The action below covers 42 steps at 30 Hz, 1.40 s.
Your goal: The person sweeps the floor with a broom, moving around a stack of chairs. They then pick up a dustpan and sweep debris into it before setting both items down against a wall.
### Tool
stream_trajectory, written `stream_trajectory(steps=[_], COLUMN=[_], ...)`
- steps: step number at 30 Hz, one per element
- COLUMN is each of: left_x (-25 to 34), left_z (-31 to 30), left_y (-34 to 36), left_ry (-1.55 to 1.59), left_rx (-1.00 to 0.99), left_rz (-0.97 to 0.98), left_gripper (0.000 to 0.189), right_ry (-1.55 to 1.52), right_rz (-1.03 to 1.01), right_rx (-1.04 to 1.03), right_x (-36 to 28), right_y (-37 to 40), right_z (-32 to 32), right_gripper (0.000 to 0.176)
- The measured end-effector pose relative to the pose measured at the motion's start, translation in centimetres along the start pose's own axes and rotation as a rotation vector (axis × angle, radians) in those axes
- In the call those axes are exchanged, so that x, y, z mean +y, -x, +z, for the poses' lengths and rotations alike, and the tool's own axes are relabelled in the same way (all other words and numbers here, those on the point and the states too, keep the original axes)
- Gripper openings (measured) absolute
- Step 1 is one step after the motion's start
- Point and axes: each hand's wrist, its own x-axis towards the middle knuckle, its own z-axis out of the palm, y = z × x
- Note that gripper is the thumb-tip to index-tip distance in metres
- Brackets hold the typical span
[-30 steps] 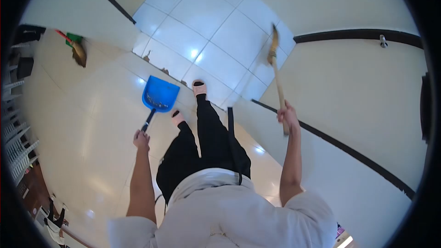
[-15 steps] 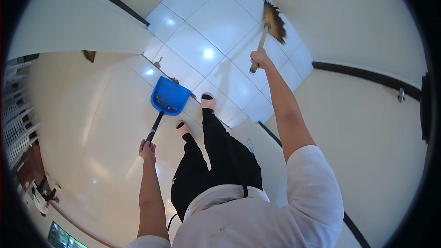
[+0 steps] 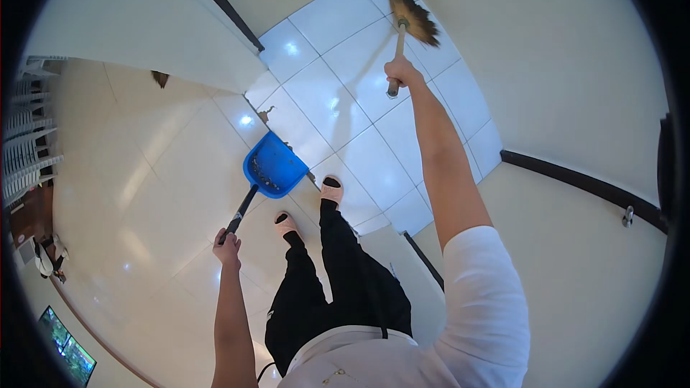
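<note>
My left hand (image 3: 227, 247) is closed round the black handle of a blue dustpan (image 3: 282, 165). The dustpan rests on the floor in front of my feet, its open edge along the dark joint between the beige and white tiles. Bits of dirt lie inside it. In my right hand (image 3: 404, 72) is the pale handle of a broom (image 3: 412, 17), held out at arm's length. Its brown bristles fan out over the white tiles close to the right wall. A chipped brown patch (image 3: 266, 114) shows on the joint beyond the dustpan.
Pale walls (image 3: 560, 65) enclose the white tiled floor (image 3: 366, 111), with a dark door frame (image 3: 223, 3) at the upper left. Stacked white chairs (image 3: 29, 136) stand far left. Another brown bristle tuft (image 3: 159, 79) pokes out by the wall. A screen (image 3: 68, 348) glows at lower left.
The broom and my right hand have shifted up and slightly left in view. The dustpan appears a little lower and to the right, as my foot does; the whole view has turned somewhat.
</note>
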Motion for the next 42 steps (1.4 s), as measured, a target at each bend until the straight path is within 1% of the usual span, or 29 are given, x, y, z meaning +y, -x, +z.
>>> stream_trajectory(steps=[1,5,7,9,11,12,13,14,16,17,19,21,22,24,25,26,27,28,30,32,34,36,38,39,40,41,42], left_x=[0.0,0.2,0.4,0.9,1.1,1.1,0.9,0.8,0.6,0.4,-0.1,-0.2,-0.2,-0.2,-0.1,0.0,-0.1,0.0,-0.3,-0.4,-0.2,-0.2,-0.2,-0.3,-0.3,-0.3,-0.5], left_z=[0.2,0.4,0.7,0.9,1.1,1.1,1.0,0.8,0.8,1.0,0.9,1.0,1.0,0.9,0.8,0.7,0.6,0.7,0.6,0.8,0.9,0.9,1.2,1.2,1.2,1.0,1.0], left_y=[0.3,0.5,0.5,0.9,1.0,0.9,0.7,0.7,0.3,0.0,-0.4,-0.9,-0.9,-0.6,-0.5,-0.4,-0.4,-0.6,-0.9,-0.9,-0.7,-0.4,-0.4,-0.3,-0.3,-0.6,-0.9], left_ry=[-0.017,0.031,0.05,0.037,0.035,0.029,0.021,0.025,0.052,0.063,0.09,0.111,0.079,0.025,0.006,-0.024,-0.027,-0.026,0.007,0.009,0.014,0.025,0.044,0.036,0.027,0.022,0.022], left_rx=[0.009,-0.018,-0.012,0.005,0.02,0.03,0.042,0.047,0.022,0.019,0.026,0.034,0.057,0.074,0.063,0.047,0.055,0.046,0.03,0.035,0.029,0.04,0.053,0.06,0.062,0.059,0.05], left_rz=[0.018,0.043,0.043,0.028,0.012,0.013,0.012,0.007,0.0,-0.003,0.023,0.009,0.008,-0.011,-0.023,0.001,-0.008,0.0,0.011,0.01,0.022,0.021,0.027,0.044,0.064,0.066,0.09], left_gripper=[0.033,0.032,0.033,0.033,0.033,0.032,0.031,0.031,0.033,0.033,0.033,0.032,0.032,0.032,0.032,0.035,0.035,0.036,0.039,0.038,0.034,0.033,0.031,0.031,0.03,0.03,0.03], right_ry=[0.072,0.033,0.373,0.432,0.527,0.533,0.579,0.658,0.735,0.714,0.496,-0.18,-0.173,-0.36,-0.352,-0.344,-0.339,-0.336,-0.342,-0.22,-0.156,-0.128,-0.302,-0.245,-0.134,-0.132,-0.15], right_rz=[-0.05,0.023,-0.106,-0.094,-0.19,-0.252,-0.235,-0.268,-0.181,-0.184,-0.288,0.054,0.065,0.205,0.225,0.213,0.191,0.191,0.178,0.087,-0.002,-0.099,0.018,0.01,-0.017,0.036,-0.012], right_rx=[0.023,-0.01,-0.093,0.009,0.015,-0.06,-0.102,-0.146,-0.291,-0.347,-0.394,-0.587,-0.593,-0.477,-0.491,-0.418,-0.344,-0.35,-0.262,-0.168,-0.132,-0.117,-0.141,-0.097,-0.152,-0.151,-0.138], right_x=[0.1,-0.6,-0.2,2.8,5.8,9.0,10.7,13.0,14.5,14.6,17.7,13.8,13.0,12.4,11.8,11.3,11.1,11.4,12.1,13.2,14.3,15.2,16.1,15.8,15.8,15.1,14.8], right_y=[0.1,1.5,1.8,3.0,7.0,7.6,9.6,11.9,18.1,21.8,26.6,32.1,34.0,37.2,38.8,40.0,40.5,40.4,39.8,36.5,31.3,26.0,21.9,21.7,21.5,23.3,25.7], right_z=[0.3,1.5,2.4,4.2,3.8,4.0,3.8,3.8,3.0,2.3,2.0,-2.3,-3.6,-5.9,-7.1,-8.3,-9.1,-9.6,-11.0,-10.9,-9.5,-7.3,-3.5,-0.9,1.5,3.9,6.1], right_gripper=[0.019,0.018,0.021,0.034,0.044,0.07,0.077,0.083,0.085,0.08,0.081,0.076,0.076,0.073,0.073,0.072,0.071,0.071,0.07,0.068,0.064,0.061,0.056,0.053,0.056,0.051,0.049])
